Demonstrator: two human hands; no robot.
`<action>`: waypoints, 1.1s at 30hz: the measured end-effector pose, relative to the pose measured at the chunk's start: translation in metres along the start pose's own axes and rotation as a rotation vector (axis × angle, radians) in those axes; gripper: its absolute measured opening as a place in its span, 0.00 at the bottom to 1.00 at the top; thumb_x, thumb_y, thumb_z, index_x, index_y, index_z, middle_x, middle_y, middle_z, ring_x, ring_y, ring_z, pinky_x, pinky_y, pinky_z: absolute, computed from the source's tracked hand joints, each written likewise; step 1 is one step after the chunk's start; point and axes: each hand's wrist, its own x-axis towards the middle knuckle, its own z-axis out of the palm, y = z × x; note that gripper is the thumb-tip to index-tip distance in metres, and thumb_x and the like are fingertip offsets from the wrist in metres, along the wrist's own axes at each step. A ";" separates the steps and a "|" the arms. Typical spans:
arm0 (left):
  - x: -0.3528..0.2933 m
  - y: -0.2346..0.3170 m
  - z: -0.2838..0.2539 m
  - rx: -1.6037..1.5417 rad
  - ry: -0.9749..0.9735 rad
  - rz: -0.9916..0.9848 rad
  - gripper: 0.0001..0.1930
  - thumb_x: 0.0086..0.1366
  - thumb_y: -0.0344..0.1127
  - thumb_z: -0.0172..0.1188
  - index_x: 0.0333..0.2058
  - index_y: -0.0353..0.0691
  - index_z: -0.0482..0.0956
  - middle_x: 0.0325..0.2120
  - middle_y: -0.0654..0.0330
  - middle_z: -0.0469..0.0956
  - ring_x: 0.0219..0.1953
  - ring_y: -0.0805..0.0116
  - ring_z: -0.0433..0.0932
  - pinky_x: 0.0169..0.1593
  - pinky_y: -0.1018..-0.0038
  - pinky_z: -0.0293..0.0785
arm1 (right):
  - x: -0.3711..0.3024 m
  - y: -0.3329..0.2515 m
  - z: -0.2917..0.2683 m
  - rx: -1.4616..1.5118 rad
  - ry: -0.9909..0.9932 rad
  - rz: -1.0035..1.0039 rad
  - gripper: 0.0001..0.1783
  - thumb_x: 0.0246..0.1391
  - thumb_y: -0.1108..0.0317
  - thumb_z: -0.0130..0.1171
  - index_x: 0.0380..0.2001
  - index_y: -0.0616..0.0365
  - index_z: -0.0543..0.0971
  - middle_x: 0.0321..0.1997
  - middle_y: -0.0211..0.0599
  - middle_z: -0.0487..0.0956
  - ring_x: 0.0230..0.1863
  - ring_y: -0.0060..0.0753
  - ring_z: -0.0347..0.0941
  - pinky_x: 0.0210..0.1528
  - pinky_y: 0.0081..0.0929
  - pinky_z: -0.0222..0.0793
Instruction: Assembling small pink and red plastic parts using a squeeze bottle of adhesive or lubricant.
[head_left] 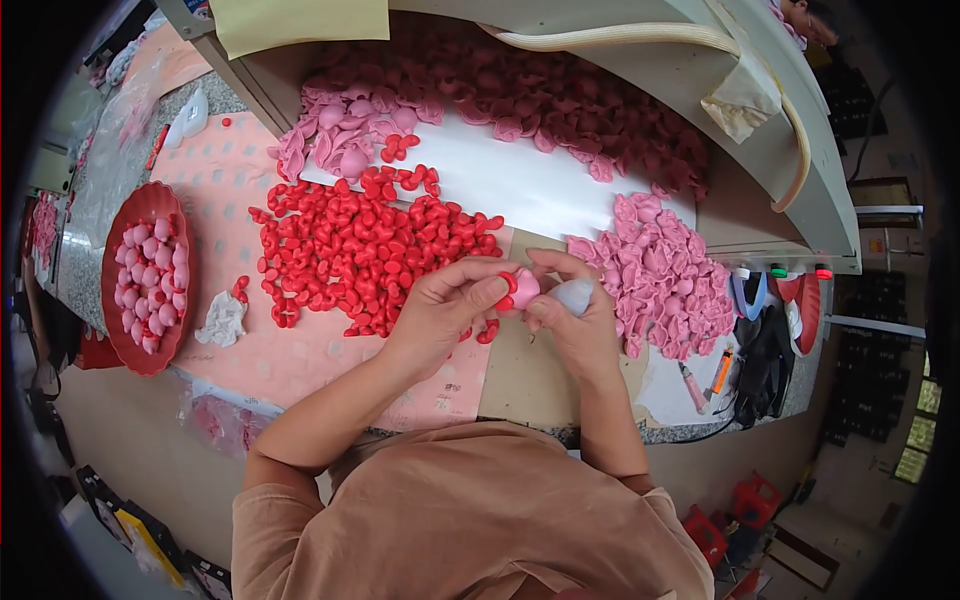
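My left hand (pixel 437 312) pinches a small pink rounded piece (pixel 525 288) with a red bow-shaped piece (pixel 508 291) against its left side. Close beside it, my right hand (pixel 588 340) grips a pale, translucent squeeze bottle (pixel 573 296), its tip end hidden by the fingers. The two hands nearly meet in front of my chest, above the table. Beyond my left hand spreads a heap of glossy red bow-shaped pieces (pixel 370 250). A pile of pink, ruffled moulded pieces (pixel 665 275) lies beyond my right hand.
At left stands a red scalloped tray (pixel 150 368) of pink pieces, near a crumpled tissue (pixel 222 320). A grey metal cabinet (pixel 825 190) overhangs more pink pieces at the back. An orange utility knife (pixel 722 370) and black items (pixel 765 365) lie right. Another person (pixel 808 22) shows upper right.
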 end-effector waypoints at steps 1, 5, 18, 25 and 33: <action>-0.001 0.003 0.004 0.052 0.004 0.061 0.12 0.62 0.34 0.55 0.44 0.39 0.75 0.37 0.63 0.74 0.30 0.79 0.73 0.26 0.83 0.66 | 0.000 -0.001 0.000 0.054 -0.033 0.095 0.20 0.47 0.73 0.60 0.46 0.66 0.72 0.36 0.35 0.73 0.28 0.23 0.70 0.29 0.19 0.68; 0.002 0.003 0.001 0.086 -0.004 0.133 0.10 0.61 0.32 0.57 0.40 0.36 0.77 0.34 0.65 0.72 0.24 0.81 0.69 0.24 0.84 0.65 | -0.001 0.002 -0.002 0.034 -0.087 0.163 0.20 0.50 0.71 0.59 0.47 0.64 0.72 0.36 0.34 0.74 0.28 0.19 0.69 0.30 0.17 0.68; 0.003 0.017 0.007 0.411 0.009 0.191 0.08 0.59 0.28 0.58 0.38 0.35 0.77 0.34 0.63 0.68 0.30 0.79 0.72 0.30 0.83 0.72 | 0.004 0.009 -0.001 -0.171 -0.051 -0.069 0.19 0.49 0.73 0.60 0.45 0.64 0.71 0.39 0.35 0.73 0.35 0.23 0.72 0.35 0.20 0.70; -0.001 0.016 0.003 0.416 -0.153 0.315 0.11 0.56 0.21 0.57 0.39 0.36 0.75 0.42 0.61 0.65 0.44 0.75 0.70 0.48 0.78 0.73 | -0.003 0.012 0.006 -0.376 0.008 -0.218 0.22 0.39 0.77 0.66 0.41 0.61 0.74 0.42 0.35 0.71 0.43 0.26 0.68 0.44 0.23 0.64; -0.004 0.003 -0.003 -0.122 -0.148 0.169 0.07 0.62 0.30 0.54 0.39 0.46 0.76 0.46 0.62 0.70 0.46 0.66 0.71 0.46 0.68 0.69 | 0.001 0.012 0.020 -0.172 0.009 -0.336 0.19 0.42 0.76 0.64 0.41 0.57 0.75 0.51 0.37 0.68 0.49 0.29 0.66 0.44 0.22 0.68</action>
